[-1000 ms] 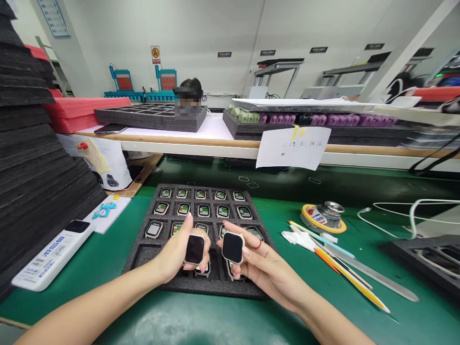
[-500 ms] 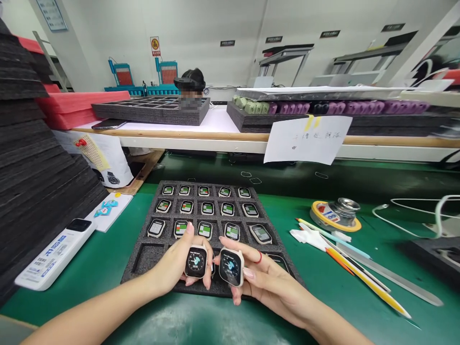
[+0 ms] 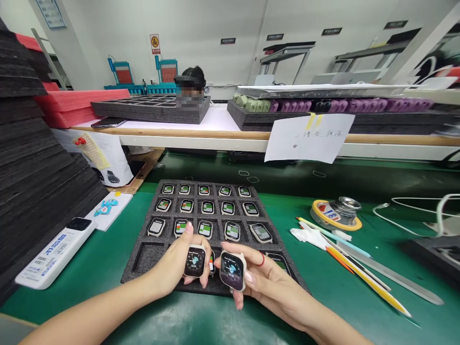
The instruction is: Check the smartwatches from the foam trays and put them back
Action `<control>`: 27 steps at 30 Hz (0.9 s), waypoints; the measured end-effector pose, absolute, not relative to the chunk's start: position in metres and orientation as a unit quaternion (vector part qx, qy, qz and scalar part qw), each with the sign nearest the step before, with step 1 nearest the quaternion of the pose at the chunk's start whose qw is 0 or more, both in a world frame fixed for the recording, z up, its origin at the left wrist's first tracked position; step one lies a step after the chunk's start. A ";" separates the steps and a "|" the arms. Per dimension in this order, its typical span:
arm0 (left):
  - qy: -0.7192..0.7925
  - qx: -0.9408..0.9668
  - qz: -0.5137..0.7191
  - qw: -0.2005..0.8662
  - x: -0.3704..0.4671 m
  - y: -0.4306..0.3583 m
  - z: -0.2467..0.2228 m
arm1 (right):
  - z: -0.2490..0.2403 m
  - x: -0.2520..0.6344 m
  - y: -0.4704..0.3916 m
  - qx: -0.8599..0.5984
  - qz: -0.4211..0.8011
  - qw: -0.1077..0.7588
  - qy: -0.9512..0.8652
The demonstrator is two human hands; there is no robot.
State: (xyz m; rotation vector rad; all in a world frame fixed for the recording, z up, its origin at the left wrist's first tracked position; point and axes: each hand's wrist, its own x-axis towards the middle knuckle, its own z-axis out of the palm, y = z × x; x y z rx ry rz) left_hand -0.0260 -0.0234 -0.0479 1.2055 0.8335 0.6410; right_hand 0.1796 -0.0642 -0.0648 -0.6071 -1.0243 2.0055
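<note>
My left hand point(image 3: 179, 256) is closed around a smartwatch point(image 3: 196, 261) without a strap, its lit dial facing me. In my right hand point(image 3: 266, 275), fingers and thumb grip a second strapless smartwatch point(image 3: 232, 271) by its pale case, tilted slightly and also showing a lit dial. Both watches are held over the front of a black foam tray point(image 3: 143, 258). Rows of similar watches lie in its pockets, many with green and white screens, such as one watch point(image 3: 207, 207) in the middle. The front-left pocket holds no watch. My hands partly hide the front row.
On the right lie a tape roll point(image 3: 319, 218) with a metal-topped bottle, pens, and a metal ruler point(image 3: 395, 278). A white boxed device point(image 3: 53, 254) and stacked black foam point(image 3: 43, 191) stand left. Behind, a shelf point(image 3: 215, 139) carries foam trays; a person sits beyond it.
The watch in my right hand has shifted slightly right and down, a little farther from the left one. The left hand's watch has barely moved.
</note>
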 end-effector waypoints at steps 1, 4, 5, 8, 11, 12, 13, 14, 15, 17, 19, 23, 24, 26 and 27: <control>0.373 0.539 0.288 0.698 -0.026 -0.023 -0.048 | -0.065 0.180 -0.064 -0.241 0.788 0.397 -0.403; 0.366 0.538 0.294 0.701 -0.026 -0.023 -0.050 | -0.065 0.179 -0.064 -0.239 0.790 0.397 -0.402; 0.366 0.538 0.296 0.699 -0.026 -0.023 -0.051 | -0.065 0.179 -0.064 -0.239 0.791 0.395 -0.402; 0.373 0.534 0.296 0.698 -0.026 -0.023 -0.052 | -0.066 0.179 -0.064 -0.239 0.790 0.393 -0.405; 0.368 0.530 0.295 0.705 -0.026 -0.023 -0.051 | -0.065 0.179 -0.064 -0.237 0.788 0.399 -0.404; 0.362 0.531 0.296 0.707 -0.026 -0.023 -0.051 | -0.065 0.178 -0.064 -0.234 0.790 0.400 -0.401; 0.358 0.531 0.297 0.708 -0.026 -0.023 -0.051 | -0.064 0.178 -0.064 -0.232 0.793 0.399 -0.398; 0.355 0.531 0.297 0.709 -0.026 -0.023 -0.051 | -0.064 0.178 -0.064 -0.229 0.795 0.399 -0.396; 0.355 0.532 0.297 0.709 -0.026 -0.023 -0.051 | -0.064 0.177 -0.063 -0.227 0.796 0.399 -0.394; 0.360 0.533 0.293 0.708 -0.026 -0.023 -0.051 | -0.063 0.177 -0.063 -0.227 0.794 0.401 -0.395; 0.362 0.533 0.293 0.706 -0.026 -0.023 -0.050 | -0.063 0.176 -0.062 -0.231 0.789 0.405 -0.399; 0.363 0.529 0.299 0.707 -0.026 -0.021 -0.050 | -0.062 0.176 -0.063 -0.236 0.790 0.410 -0.389; 0.365 0.528 0.298 0.706 -0.026 -0.021 -0.050 | -0.062 0.176 -0.063 -0.238 0.789 0.411 -0.388; 0.370 0.528 0.294 0.706 -0.026 -0.021 -0.050 | -0.062 0.176 -0.064 -0.242 0.785 0.413 -0.394; 0.371 0.527 0.293 0.706 -0.026 -0.021 -0.050 | -0.062 0.176 -0.064 -0.242 0.782 0.413 -0.398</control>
